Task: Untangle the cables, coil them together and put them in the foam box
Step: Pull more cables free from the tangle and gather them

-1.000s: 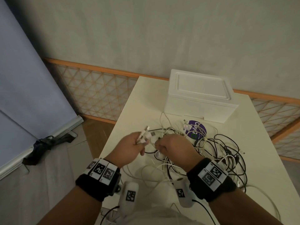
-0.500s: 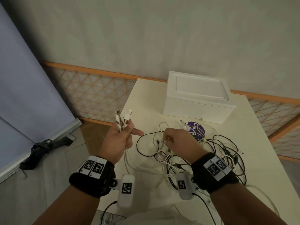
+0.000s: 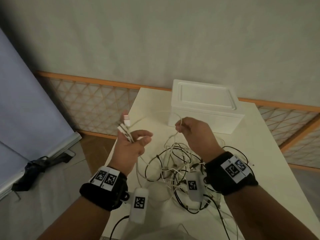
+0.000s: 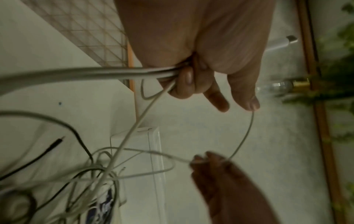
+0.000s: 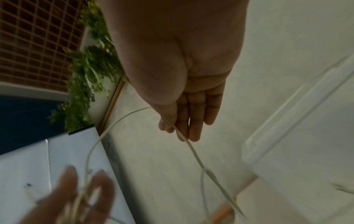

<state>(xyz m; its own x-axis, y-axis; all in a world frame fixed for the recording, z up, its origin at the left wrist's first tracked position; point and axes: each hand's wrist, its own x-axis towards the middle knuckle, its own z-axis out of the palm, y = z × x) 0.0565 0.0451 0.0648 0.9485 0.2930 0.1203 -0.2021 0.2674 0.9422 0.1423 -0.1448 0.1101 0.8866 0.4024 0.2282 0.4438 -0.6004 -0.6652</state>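
Note:
A tangle of white and black cables [image 3: 180, 163] lies on the cream table [image 3: 268, 170], in front of the closed white foam box [image 3: 206, 106]. My left hand [image 3: 131, 144] is raised over the table's left edge and grips several white cable ends [image 3: 125, 127], plugs pointing up; the left wrist view shows the cords [image 4: 114, 74] clamped under curled fingers. My right hand [image 3: 192, 130] is lifted in front of the box and pinches one thin white cable [image 5: 189, 144] between thumb and fingers. That cable [image 3: 173, 135] runs down into the tangle.
A purple round sticker or disc [image 4: 99, 212] lies under the cables near the box. Beyond the table's left edge the floor drops away, with a lattice panel [image 3: 93, 104] and a blue screen [image 3: 26, 101]. Bare table surface lies to the right of the tangle.
Both hands have risen and spread apart. The left hand lifted the plug ends up and left; the right hand pulled one white cable up out of the tangle toward the box.

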